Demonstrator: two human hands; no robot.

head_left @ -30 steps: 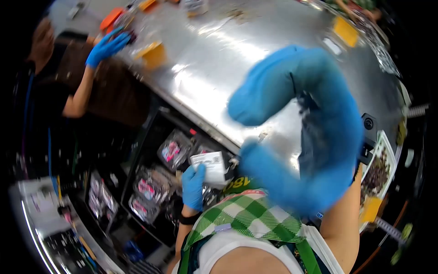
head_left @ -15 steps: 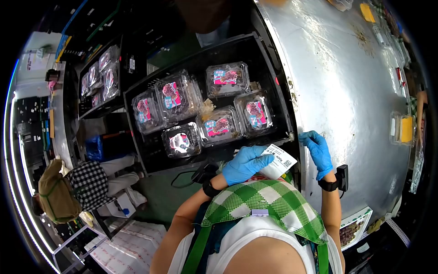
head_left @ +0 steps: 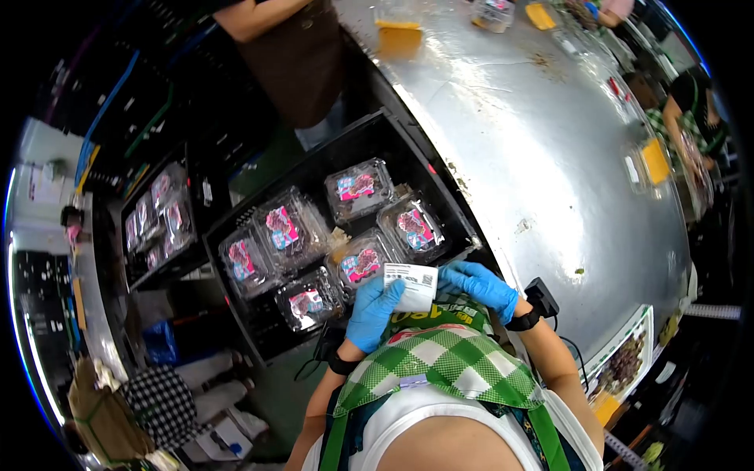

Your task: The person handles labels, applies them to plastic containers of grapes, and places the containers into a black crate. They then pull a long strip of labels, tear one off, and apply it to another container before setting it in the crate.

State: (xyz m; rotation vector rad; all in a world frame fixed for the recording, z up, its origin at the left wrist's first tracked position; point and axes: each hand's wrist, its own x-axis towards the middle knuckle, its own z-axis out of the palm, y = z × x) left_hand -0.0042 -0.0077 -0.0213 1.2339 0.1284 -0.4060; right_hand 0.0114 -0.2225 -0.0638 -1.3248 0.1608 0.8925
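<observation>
a green-and-white checked cloth apron [head_left: 440, 357] with green straps [head_left: 547, 438] is worn with a white round-necked top [head_left: 448, 402], thin blue gloves [head_left: 481, 287], black wristbands [head_left: 525, 321] and boxy black wrist devices [head_left: 542, 296] with thin dark cables [head_left: 580, 355].

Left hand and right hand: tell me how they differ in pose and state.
The left hand grips a white label, its thumb over the printed face; the right hand is by the label's right edge, contact unclear.
The left hand points mostly away from the body, while the right hand is turned inward, toward the left.
Both wear blue gloves, with a black band at each wrist.
</observation>
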